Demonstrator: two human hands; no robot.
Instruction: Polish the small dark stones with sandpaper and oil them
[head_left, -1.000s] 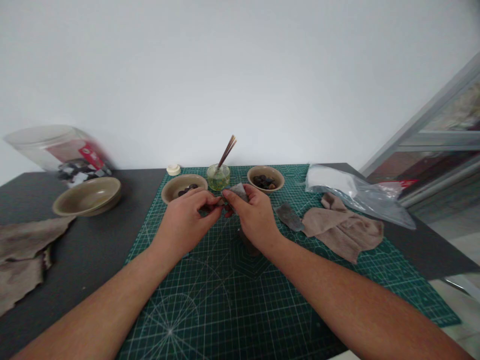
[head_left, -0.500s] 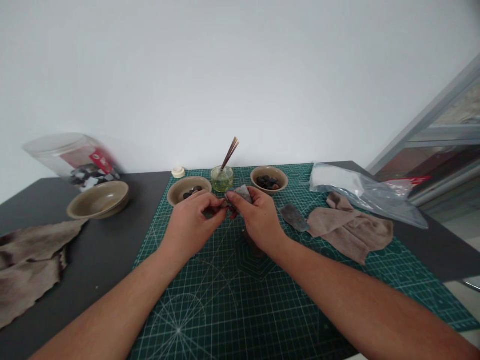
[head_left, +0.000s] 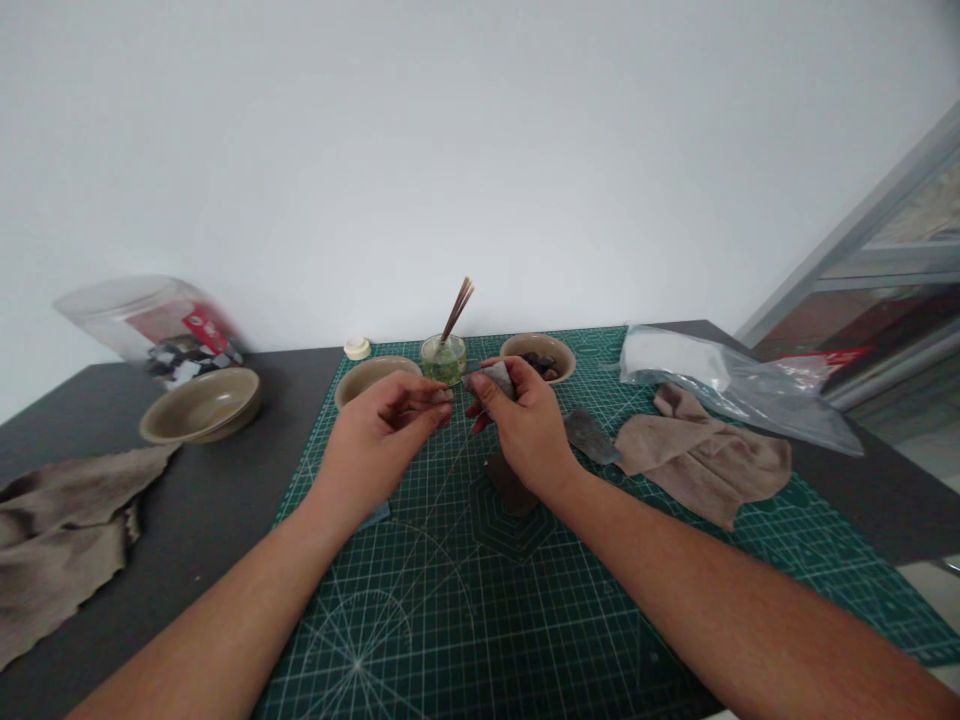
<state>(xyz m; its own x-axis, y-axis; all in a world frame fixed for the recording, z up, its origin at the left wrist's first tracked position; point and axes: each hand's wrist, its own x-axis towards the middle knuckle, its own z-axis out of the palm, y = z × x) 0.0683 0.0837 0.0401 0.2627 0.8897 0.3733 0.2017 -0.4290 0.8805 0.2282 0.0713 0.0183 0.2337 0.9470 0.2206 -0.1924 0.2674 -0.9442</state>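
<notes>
And here come your bare arms, left forearm and right forearm angling inward; your left hand pinches thumb to fingers, your right hand grips, thumb uppermost, the fingertips near each other but apart!

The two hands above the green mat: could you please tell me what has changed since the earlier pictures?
The left hand and right hand have drawn slightly apart, leaving a narrow gap. The right keeps hold of a grey scrap; what, if anything, the left pinches is unclear. The glass jar, plastic bag and brown cloth beside it stayed put.
</notes>
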